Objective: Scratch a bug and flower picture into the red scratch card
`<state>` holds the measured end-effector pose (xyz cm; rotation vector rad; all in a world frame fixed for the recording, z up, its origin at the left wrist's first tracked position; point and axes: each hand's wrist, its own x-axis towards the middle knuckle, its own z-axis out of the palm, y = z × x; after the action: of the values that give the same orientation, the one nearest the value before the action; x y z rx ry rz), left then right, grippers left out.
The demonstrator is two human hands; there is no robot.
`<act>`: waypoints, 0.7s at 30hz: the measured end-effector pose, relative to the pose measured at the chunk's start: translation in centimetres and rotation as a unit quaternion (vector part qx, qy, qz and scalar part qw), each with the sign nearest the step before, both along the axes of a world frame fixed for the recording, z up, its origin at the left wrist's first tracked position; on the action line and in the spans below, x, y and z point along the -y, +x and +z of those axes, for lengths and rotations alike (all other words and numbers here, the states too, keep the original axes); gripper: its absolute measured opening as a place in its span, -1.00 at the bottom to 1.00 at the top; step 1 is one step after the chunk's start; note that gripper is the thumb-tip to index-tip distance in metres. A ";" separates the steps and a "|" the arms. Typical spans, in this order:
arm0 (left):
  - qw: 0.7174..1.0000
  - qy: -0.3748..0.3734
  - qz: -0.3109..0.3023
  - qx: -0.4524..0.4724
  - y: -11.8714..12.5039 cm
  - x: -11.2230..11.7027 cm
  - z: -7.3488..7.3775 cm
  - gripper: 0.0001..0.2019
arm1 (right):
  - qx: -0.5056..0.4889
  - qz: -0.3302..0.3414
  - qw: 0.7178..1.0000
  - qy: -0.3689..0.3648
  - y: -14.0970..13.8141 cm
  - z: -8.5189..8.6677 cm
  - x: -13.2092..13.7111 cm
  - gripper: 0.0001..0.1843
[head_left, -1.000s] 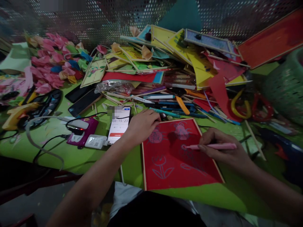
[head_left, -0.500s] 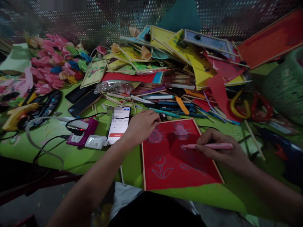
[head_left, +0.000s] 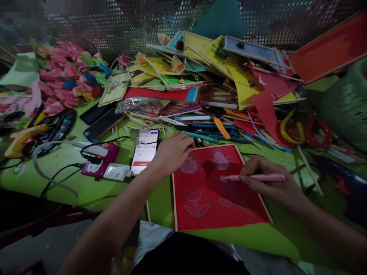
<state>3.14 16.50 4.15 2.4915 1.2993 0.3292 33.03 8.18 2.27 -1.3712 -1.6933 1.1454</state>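
A red sheet [head_left: 226,217] edged with thin wooden strips lies in front of me on the green table. It bears two pink-filled ladybug-like drawings at the top and outlined flowers below. My right hand [head_left: 263,181] grips a pink marker [head_left: 271,177] between thumb and fingers, the tip on the upper part of the lower-right flower. At the upper left corner of the sheet rests my left hand [head_left: 176,151], fingers laid over the edge and holding nothing.
A lit phone [head_left: 145,152] showing a timer sits left of the sheet, cabled to a purple power strip [head_left: 100,162]. Behind are piled framed pictures [head_left: 252,51], pens and sticks. Pink paper flowers [head_left: 61,72] heap at left; scissors [head_left: 292,128] and a green basket [head_left: 344,95] stand right.
The marker and my right hand have shifted very slightly right in view, as has the whole scene. The phone's timer has advanced by one. My left hand stays on the corner.
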 end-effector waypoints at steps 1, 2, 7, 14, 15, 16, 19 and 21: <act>1.000 0.000 0.000 0.000 0.0 0.0 0.0 -0.85 | -0.001 -0.002 1.000 0.002 0.0 -0.1 0.0 -0.72; 1.000 0.000 -0.001 0.000 0.0 0.0 0.0 -0.85 | -0.002 -0.002 1.000 0.003 0.0 -0.1 0.0 -0.72; 1.000 -0.001 0.000 -0.002 0.0 -0.1 -0.1 -0.86 | -0.005 0.003 1.000 0.004 -0.2 -0.1 -0.1 -0.72; 1.000 0.002 -0.003 0.000 0.0 0.0 -0.1 -0.86 | 0.005 0.004 1.000 0.006 -0.1 0.2 0.0 -0.67; 1.000 0.002 -0.003 -0.001 -0.1 0.0 0.0 -0.86 | 0.005 0.005 1.000 0.005 0.0 0.2 0.0 -0.67; 1.000 0.002 -0.003 -0.001 -0.1 0.0 0.0 -0.86 | 0.006 0.005 1.000 0.005 0.0 0.2 -0.1 -0.67; 1.000 0.000 -0.001 -0.003 0.0 0.0 0.1 -0.87 | 0.007 -0.001 1.000 0.005 0.0 0.2 -0.2 -0.68; 1.000 -0.001 0.000 -0.004 0.0 0.0 0.1 -0.87 | 0.006 0.002 1.000 0.003 -0.1 0.2 -0.2 -0.68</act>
<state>3.15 16.46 4.26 2.4931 1.3027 0.3176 32.93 8.43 2.45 -1.3738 -1.7064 1.1345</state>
